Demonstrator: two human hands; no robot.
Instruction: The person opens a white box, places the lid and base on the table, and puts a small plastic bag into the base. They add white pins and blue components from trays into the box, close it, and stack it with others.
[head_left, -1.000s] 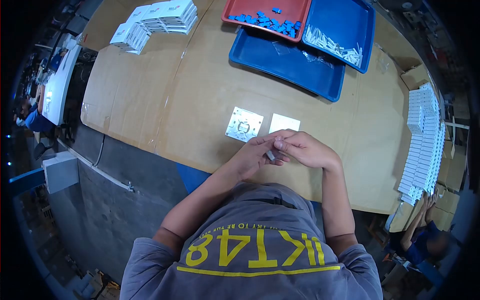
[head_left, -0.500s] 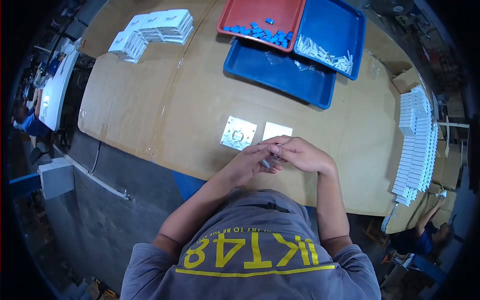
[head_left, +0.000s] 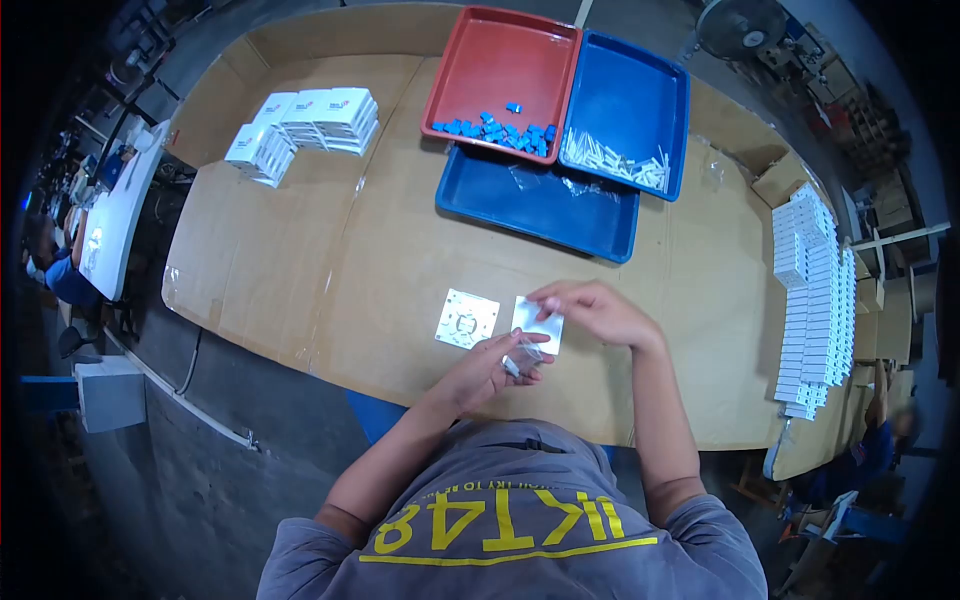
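Note:
My left hand (head_left: 485, 372) is closed on a small clear plastic bag (head_left: 524, 356), with something small and pale inside that I cannot make out. To its right, my right hand (head_left: 600, 310) hovers with bent fingers apart and nothing visible in them. Under those fingers lies a white square plate (head_left: 524, 312), partly covered by both hands. Left of it, flat on the cardboard, is a white square plate with a round cut-out and several small holes (head_left: 466, 319).
Beyond the plates stand a red tray (head_left: 500, 60) of small blue parts, a blue tray (head_left: 625, 90) of white sticks and a lower blue tray (head_left: 540, 215) with clear bags. White boxes (head_left: 310, 115) are stacked far left, more white boxes (head_left: 812, 300) at right. Other people sit at both sides.
My hands, together before, have come apart. The right one moved off over the plain white plate; the left keeps the plastic bag. The whole view has shifted, showing more of the table's far side.

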